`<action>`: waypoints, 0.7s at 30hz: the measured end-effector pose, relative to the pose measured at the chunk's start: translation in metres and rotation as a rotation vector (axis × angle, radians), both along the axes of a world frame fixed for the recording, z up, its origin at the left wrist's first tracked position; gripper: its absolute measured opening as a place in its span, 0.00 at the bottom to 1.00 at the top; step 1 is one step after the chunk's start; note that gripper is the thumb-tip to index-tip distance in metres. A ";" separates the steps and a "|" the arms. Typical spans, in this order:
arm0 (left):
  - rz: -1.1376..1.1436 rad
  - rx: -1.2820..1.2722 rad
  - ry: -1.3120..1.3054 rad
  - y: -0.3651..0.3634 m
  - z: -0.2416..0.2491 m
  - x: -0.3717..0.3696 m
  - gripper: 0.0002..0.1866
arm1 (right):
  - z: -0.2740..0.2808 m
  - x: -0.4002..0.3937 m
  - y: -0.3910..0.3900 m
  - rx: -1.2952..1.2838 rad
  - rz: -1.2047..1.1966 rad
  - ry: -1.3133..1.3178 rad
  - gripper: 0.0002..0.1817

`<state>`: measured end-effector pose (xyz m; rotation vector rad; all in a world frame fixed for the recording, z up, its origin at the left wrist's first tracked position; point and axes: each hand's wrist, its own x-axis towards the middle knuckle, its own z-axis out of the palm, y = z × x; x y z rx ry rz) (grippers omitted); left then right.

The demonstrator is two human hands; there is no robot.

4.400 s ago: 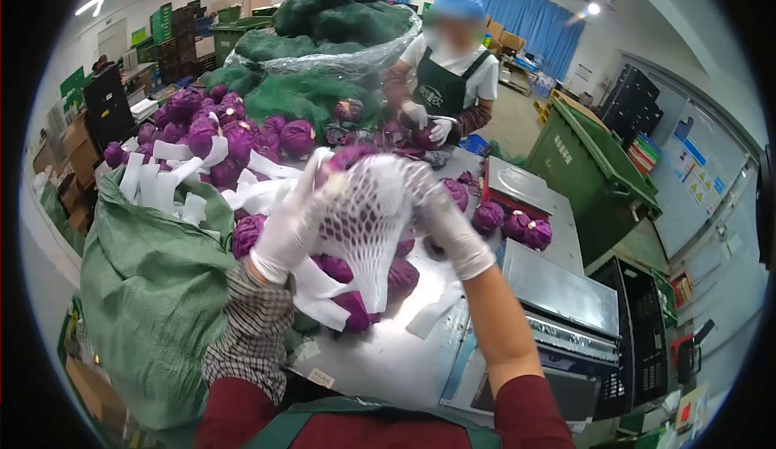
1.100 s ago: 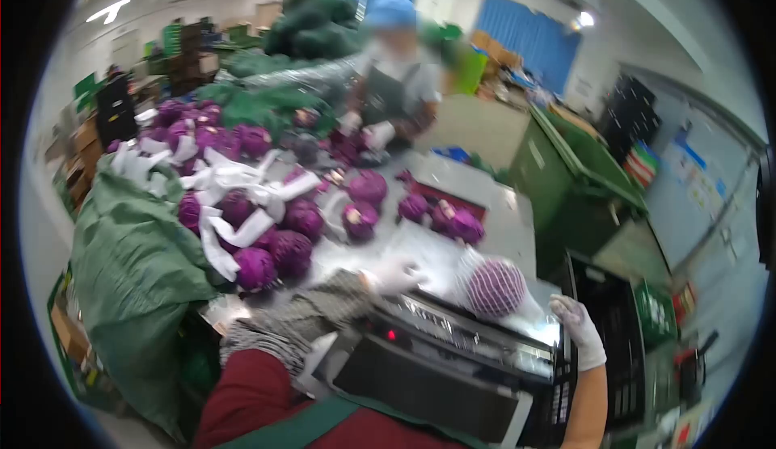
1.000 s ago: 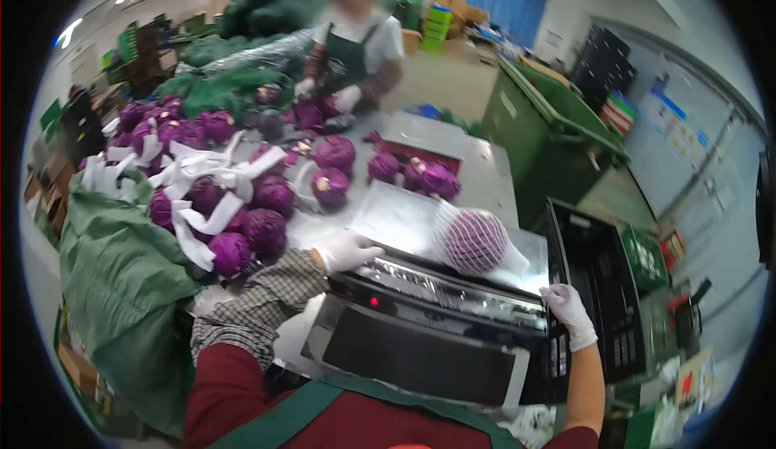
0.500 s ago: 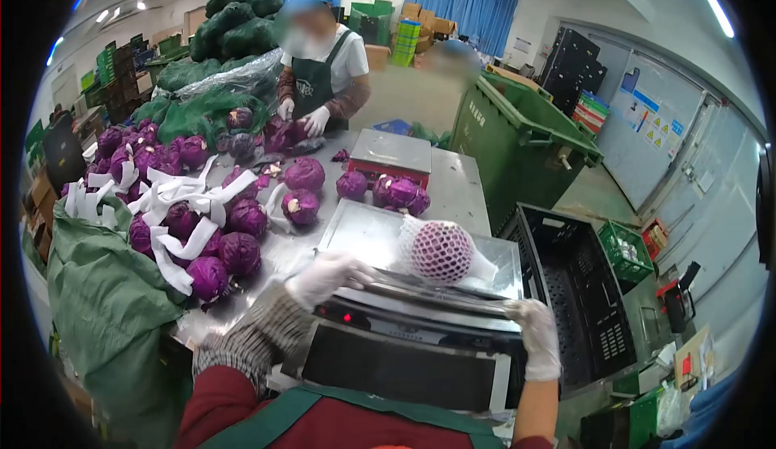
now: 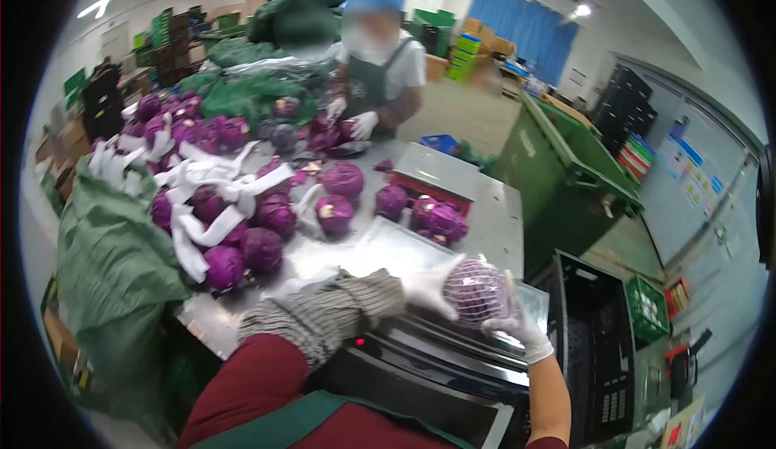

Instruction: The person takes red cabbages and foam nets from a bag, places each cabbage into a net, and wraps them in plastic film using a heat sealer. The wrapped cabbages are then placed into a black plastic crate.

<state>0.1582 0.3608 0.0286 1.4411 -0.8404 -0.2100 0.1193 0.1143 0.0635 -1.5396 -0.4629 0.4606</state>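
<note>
Between my gloved hands is a purple cabbage (image 5: 474,289) in a white foam net, with shiny clear film over it. My left hand (image 5: 432,290) grips its left side, and my right hand (image 5: 519,325) closes on its lower right side. They hold it above the front of a flat metal wrapping machine (image 5: 453,344), which has a small red light on its front. Behind the cabbage lies the machine's pale metal plate (image 5: 388,243), partly hidden by my hands.
Several bare purple cabbages (image 5: 263,251) and white foam strips (image 5: 194,227) lie on the left of the metal table. A red-sided scale (image 5: 436,170) stands at the back. A black crate (image 5: 594,352) and green bin (image 5: 558,166) are on the right. A co-worker (image 5: 380,77) handles cabbage opposite.
My hands have moved from the film's edge onto the netted cabbage, which now has film around it and is held nearer to me. The view has shifted a little.
</note>
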 end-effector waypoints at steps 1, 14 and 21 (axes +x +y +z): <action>0.014 -0.033 -0.005 -0.002 -0.001 0.003 0.52 | -0.015 0.010 -0.001 0.071 -0.098 -0.007 0.52; -0.291 0.534 0.861 0.064 0.021 -0.207 0.41 | -0.019 -0.193 0.050 -0.100 -0.134 0.483 0.34; -0.344 0.043 1.096 0.070 -0.003 -0.256 0.35 | 0.000 -0.241 0.035 -0.279 -0.233 0.345 0.26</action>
